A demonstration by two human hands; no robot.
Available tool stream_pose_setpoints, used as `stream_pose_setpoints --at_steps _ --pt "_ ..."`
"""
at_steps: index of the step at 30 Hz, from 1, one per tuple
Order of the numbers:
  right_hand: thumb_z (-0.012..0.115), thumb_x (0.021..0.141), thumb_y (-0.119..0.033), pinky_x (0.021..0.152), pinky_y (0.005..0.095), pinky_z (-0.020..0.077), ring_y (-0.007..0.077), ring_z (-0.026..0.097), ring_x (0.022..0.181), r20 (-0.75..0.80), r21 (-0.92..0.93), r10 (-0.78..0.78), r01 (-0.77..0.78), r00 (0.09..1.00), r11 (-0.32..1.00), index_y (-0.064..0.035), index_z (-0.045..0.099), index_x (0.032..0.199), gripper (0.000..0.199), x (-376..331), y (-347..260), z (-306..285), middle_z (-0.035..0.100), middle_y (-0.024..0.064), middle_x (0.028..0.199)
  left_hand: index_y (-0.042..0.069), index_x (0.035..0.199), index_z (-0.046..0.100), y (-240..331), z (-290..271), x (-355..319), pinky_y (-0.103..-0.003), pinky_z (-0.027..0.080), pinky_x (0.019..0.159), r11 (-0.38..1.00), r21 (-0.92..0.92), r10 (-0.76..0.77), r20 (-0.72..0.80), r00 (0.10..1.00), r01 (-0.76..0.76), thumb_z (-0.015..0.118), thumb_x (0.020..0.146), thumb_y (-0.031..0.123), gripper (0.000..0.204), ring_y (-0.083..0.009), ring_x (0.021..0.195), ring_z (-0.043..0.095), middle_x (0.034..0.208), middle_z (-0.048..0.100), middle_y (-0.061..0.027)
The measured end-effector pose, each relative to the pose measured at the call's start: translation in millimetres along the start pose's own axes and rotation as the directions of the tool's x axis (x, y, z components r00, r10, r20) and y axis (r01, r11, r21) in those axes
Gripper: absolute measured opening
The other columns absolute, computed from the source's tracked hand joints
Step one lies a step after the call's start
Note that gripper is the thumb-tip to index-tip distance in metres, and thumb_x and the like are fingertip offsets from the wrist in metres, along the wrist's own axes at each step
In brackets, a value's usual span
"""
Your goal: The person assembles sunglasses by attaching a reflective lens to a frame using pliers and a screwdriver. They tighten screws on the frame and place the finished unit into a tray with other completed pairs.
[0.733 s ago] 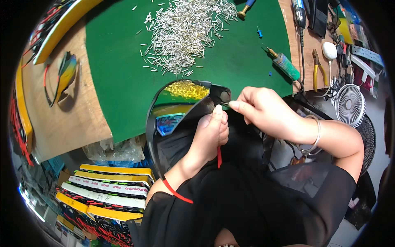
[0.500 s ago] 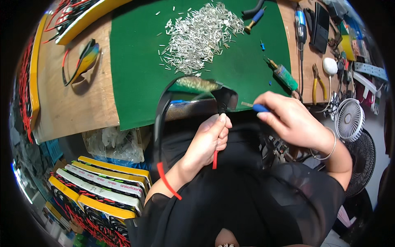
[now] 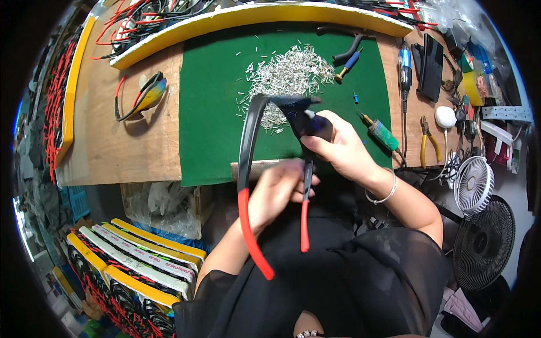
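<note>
Black sunglasses (image 3: pixel 252 132) with red temple tips are held up over the near edge of the green mat (image 3: pixel 214 112). My right hand (image 3: pixel 349 152) is closed on their right front corner, thumb pressed near the hinge. Next to the right temple is my left hand (image 3: pixel 276 191); motion smears its fingers, so its hold is unclear. Behind the glasses lies a pile of small silvery metal pins (image 3: pixel 293 70). A metal block (image 3: pixel 239 170), partly hidden by my left hand, sits at the mat's near edge.
Another pair of glasses (image 3: pixel 149 96) lies at left. Right of the pile are a blue-handled screwdriver (image 3: pixel 350 65), a green-handled tool (image 3: pixel 383 134), yellow-handled pliers (image 3: pixel 429 143) and a phone (image 3: pixel 431 67). Yellow-edged foam trays (image 3: pixel 265 19) border the table. A white fan (image 3: pixel 474 183) stands at right.
My right hand has moved left onto the glasses' front; the small blue-handled tool it held no longer shows. My left hand has shifted along the temple. The glasses have tilted, and the view has shifted.
</note>
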State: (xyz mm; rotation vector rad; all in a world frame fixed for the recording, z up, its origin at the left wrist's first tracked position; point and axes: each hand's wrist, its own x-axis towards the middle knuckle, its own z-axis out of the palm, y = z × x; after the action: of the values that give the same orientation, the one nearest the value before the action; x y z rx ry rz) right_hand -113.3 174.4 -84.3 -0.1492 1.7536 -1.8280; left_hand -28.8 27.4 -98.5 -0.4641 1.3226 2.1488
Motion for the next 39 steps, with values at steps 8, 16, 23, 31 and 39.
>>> stream_pose_setpoints --at_steps 8,16,23,31,39 --pt "0.062 0.079 -0.018 0.042 0.0186 0.0275 0.0035 0.035 0.047 0.454 -0.016 0.413 -0.456 0.790 0.890 -0.0079 0.050 0.090 0.019 -3 -7 18 0.049 -0.0022 0.068 -0.002 0.108 0.051 30 -28 12 -0.025 0.044 0.079 0.796 0.268 0.602 -0.250 0.758 -0.543 0.053 0.089 0.014 0.026 -0.0117 0.086 0.055 0.099 0.058 -0.0061" --pt "0.053 0.089 -0.023 0.050 0.0168 0.0333 0.0031 0.044 0.059 0.295 -0.065 0.364 -0.362 0.883 0.930 -0.0044 0.051 0.107 0.026 -23 0 -27 0.054 0.0006 0.074 -0.004 0.115 0.043 44 -53 -23 -0.020 0.049 0.053 0.976 -0.009 0.208 -0.240 0.948 -0.217 0.045 0.084 0.003 0.032 -0.0089 0.063 0.057 0.093 0.059 -0.0099" --pt "0.063 0.081 -0.014 0.058 0.0160 0.0347 0.0016 0.042 0.066 0.138 0.077 0.083 -0.094 0.987 0.993 -0.0054 0.050 0.106 0.029 -4 -9 -18 0.048 -0.0043 0.075 -0.003 0.123 0.037 22 -27 -17 -0.024 0.046 0.074 0.960 0.212 0.199 -0.051 0.979 -0.184 0.042 0.082 -0.003 0.041 -0.0094 0.086 0.053 0.102 0.055 -0.0077" --pt "0.062 0.082 -0.016 0.064 0.0200 0.0408 0.0062 0.050 0.071 0.087 -0.185 -0.145 0.159 0.986 0.970 -0.0003 0.059 0.089 0.018 3 -15 0 0.058 0.0013 0.077 -0.002 0.127 0.034 12 -27 -9 -0.026 0.044 0.085 0.982 0.156 0.113 -0.024 0.993 -0.108 0.040 0.084 -0.004 0.043 -0.0118 0.099 0.053 0.113 0.053 -0.0099" --pt "0.063 0.081 -0.012 0.061 0.0205 0.0420 0.0067 0.053 0.069 0.125 -0.301 -0.223 0.251 0.967 0.920 -0.0011 0.061 0.085 0.012 7 -31 0 0.059 0.0008 0.076 0.001 0.131 0.031 18 -29 -11 -0.022 0.047 0.076 0.974 0.126 0.178 0.073 0.981 -0.186 0.042 0.086 -0.002 0.046 -0.0099 0.099 0.052 0.115 0.052 -0.0076"
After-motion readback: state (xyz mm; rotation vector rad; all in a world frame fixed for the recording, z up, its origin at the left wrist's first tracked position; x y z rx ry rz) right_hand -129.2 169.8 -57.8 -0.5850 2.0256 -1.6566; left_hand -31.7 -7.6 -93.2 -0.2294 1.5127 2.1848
